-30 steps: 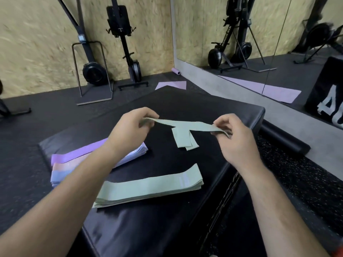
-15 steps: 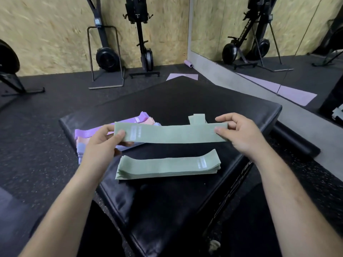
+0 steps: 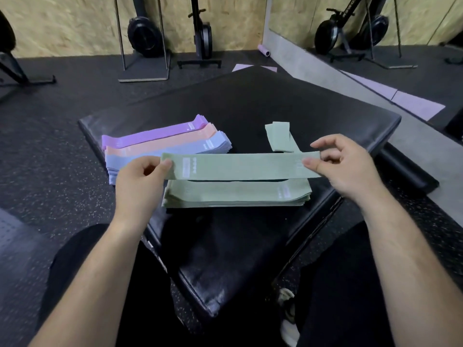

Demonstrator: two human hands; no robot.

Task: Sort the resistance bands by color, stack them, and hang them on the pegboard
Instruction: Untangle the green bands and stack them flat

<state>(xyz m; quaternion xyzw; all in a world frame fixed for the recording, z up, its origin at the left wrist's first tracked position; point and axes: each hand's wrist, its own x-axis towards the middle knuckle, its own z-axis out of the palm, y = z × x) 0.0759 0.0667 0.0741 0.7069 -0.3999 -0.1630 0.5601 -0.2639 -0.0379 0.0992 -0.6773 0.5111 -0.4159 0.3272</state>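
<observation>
The left hand (image 3: 140, 181) and right hand (image 3: 343, 166) each pinch an end of a green band (image 3: 240, 166), held flat just above the green stack (image 3: 235, 194) on the table (image 3: 250, 108), likely to land it square.

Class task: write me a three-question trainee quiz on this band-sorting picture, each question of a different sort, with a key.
1. True or false: the left hand and right hand each pinch one end of the green band.
2. What colour is the stack right beneath the held band? A) purple B) green C) blue
3. Fill in: the loose folded band on the black pad is coloured ____.
Key: 1 true; 2 B; 3 green.
</observation>
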